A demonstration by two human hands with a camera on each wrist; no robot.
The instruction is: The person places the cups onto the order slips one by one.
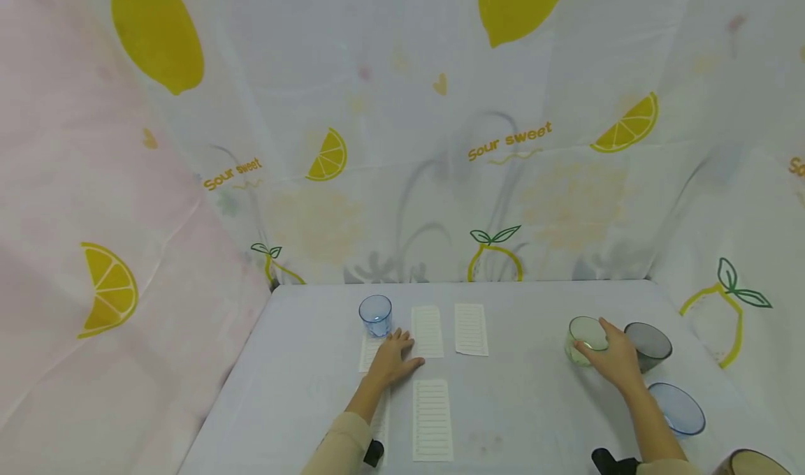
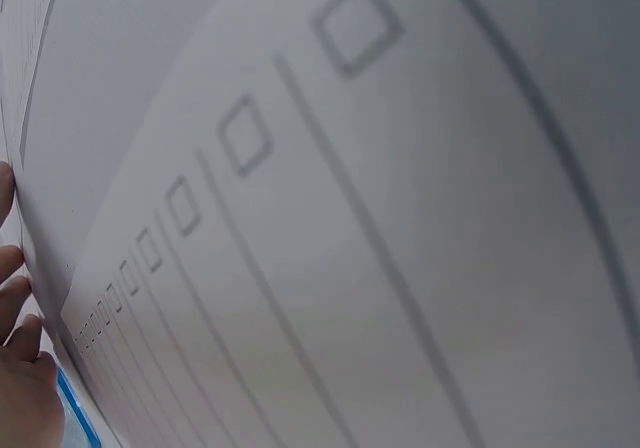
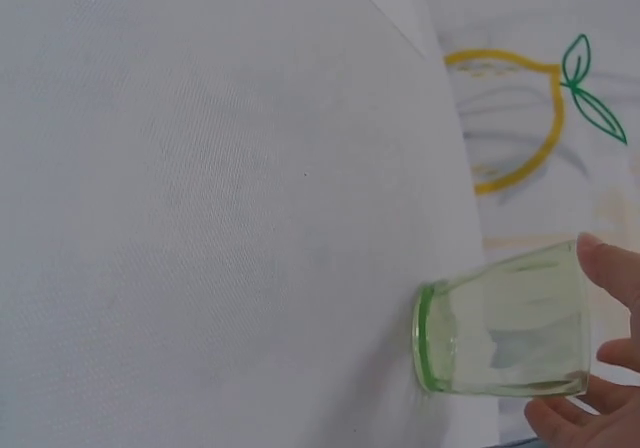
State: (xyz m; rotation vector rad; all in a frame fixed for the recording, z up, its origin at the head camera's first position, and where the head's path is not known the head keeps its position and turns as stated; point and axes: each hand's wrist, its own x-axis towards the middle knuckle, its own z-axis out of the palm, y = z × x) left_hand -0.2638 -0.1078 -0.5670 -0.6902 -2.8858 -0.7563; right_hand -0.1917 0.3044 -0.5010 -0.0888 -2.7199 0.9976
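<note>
On the right of the table, my right hand (image 1: 616,363) holds a green-tinted glass (image 1: 575,339) at its rim, thumb on one side and fingers on the other. The right wrist view shows this glass (image 3: 510,323) with its thick green base by the tabletop. My left hand (image 1: 391,363) lies over a printed paper slip (image 1: 368,357), fingers extended and nothing gripped. Just beyond its fingertips stands a blue glass (image 1: 376,314) at the slip's far end. In the left wrist view, a lined slip with checkboxes (image 2: 300,268) fills most of the picture, the left fingers at the edge.
Close to the right hand stand a grey glass (image 1: 650,342), a second blue glass (image 1: 678,411) and a brown glass (image 1: 751,463) at the lower edge. More lined slips lie mid-table, including a near one (image 1: 432,419) and a far one (image 1: 471,330). Lemon-print curtains (image 1: 402,216) enclose the table.
</note>
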